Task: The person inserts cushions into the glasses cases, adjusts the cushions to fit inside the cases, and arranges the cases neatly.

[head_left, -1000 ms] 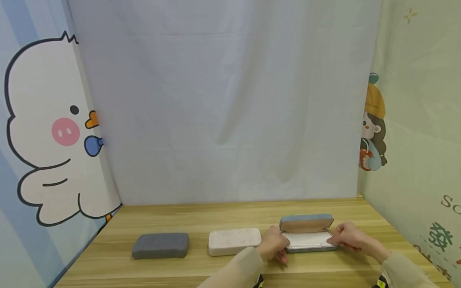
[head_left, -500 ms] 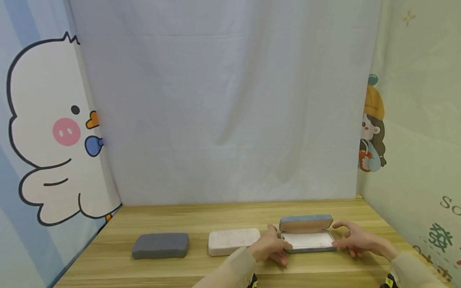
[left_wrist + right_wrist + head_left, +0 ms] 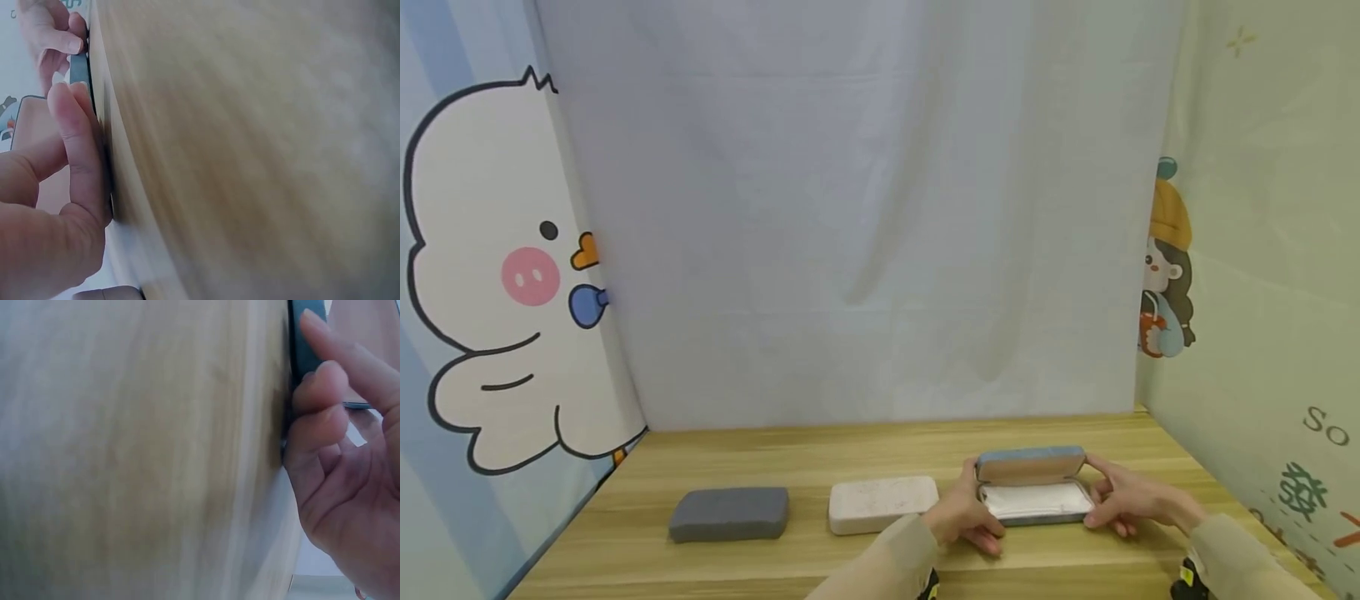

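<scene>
In the head view a blue glasses case [image 3: 1032, 471] stands on the table at the right with its lid raised. A white, slightly shiny layer [image 3: 1037, 500] fills its base; I cannot tell what it is. My left hand [image 3: 958, 512] holds the case's left end, index finger up by the lid and thumb at the front corner. At the other end my right hand [image 3: 1131, 497] spans it likewise, thumb on the front right corner. The right wrist view has that hand [image 3: 353, 462] with fingers bent against the case's dark front wall [image 3: 304, 347].
Left of the open case lies a closed white glasses case [image 3: 880, 504], close to my left forearm. Farther left is a closed dark grey one [image 3: 730, 512]. A pale curtain [image 3: 880, 250] hangs behind the wooden table [image 3: 805, 454].
Both hands have shifted from the inner edges of the case to its ends. The index fingers have spread back to the lid, and the thumbs sit at the front corners.
</scene>
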